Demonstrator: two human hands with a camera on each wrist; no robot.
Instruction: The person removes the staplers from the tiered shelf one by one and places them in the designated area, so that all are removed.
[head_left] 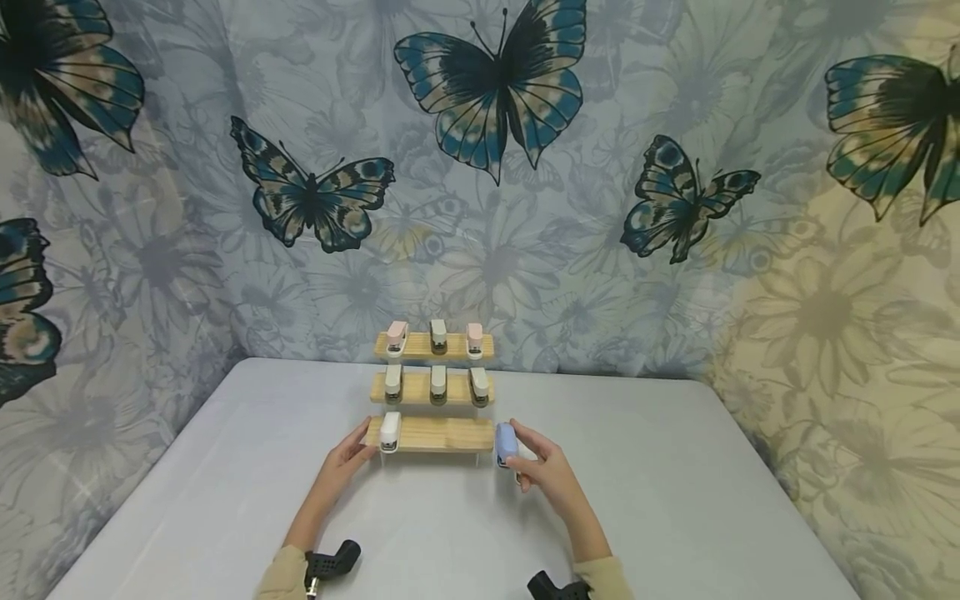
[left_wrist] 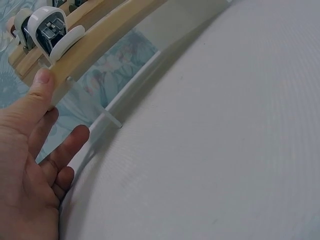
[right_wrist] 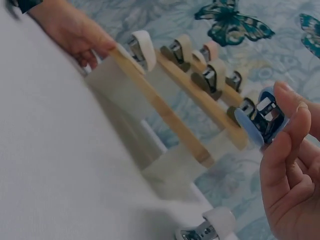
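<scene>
A three-tier wooden stand (head_left: 450, 434) carries several mini staplers. My left hand (head_left: 343, 462) holds the left end of its lowest board, thumb at the front corner, as the left wrist view shows. Close to that thumb a white stapler (head_left: 389, 432) sits on the same board. Just past the board's right end, my right hand (head_left: 546, 468) pinches a blue stapler (head_left: 506, 442) between thumb and fingers. In the right wrist view its blue base (right_wrist: 249, 128) and metal front show. Another white stapler (right_wrist: 220, 221) lies on the table below the right hand, mostly hidden in the head view.
On the middle board stand three pale staplers (head_left: 438, 382). The top board holds two pink ones (head_left: 397, 335) with a pale one (head_left: 438, 333) between them. Clear supports hold the boards above the white table (head_left: 637, 500). A butterfly-patterned backdrop (head_left: 495, 250) rises behind.
</scene>
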